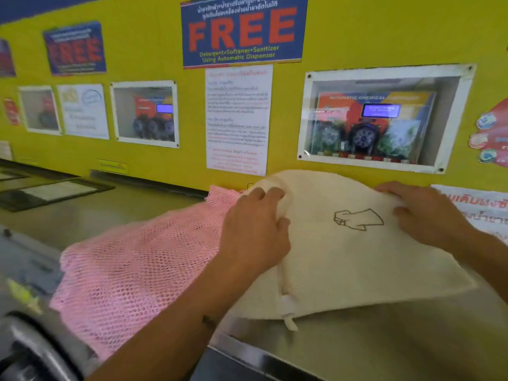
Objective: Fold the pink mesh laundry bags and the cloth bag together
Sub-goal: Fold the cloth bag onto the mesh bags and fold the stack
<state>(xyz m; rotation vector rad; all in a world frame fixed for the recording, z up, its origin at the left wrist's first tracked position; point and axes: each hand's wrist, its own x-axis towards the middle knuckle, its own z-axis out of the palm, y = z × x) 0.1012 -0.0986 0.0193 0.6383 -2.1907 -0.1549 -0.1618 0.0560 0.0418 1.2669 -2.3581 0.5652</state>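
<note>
A cream cloth bag (343, 259) with a small black line drawing lies spread on the steel machine top (384, 345). Its left part overlaps the pink mesh laundry bags (132, 270), which stretch to the left and hang over the front edge. My left hand (255, 229) grips the cloth bag's far left corner, fingers curled around the fabric. My right hand (423, 213) holds the far right edge of the cloth bag, fingers bent over it. The bag's far edge is lifted off the surface.
A yellow wall (343, 31) with posters and a framed dispenser window (379, 119) rises right behind the bags. A washer's round door (24, 350) sits at the lower left. More steel machine tops (82, 215) run to the left.
</note>
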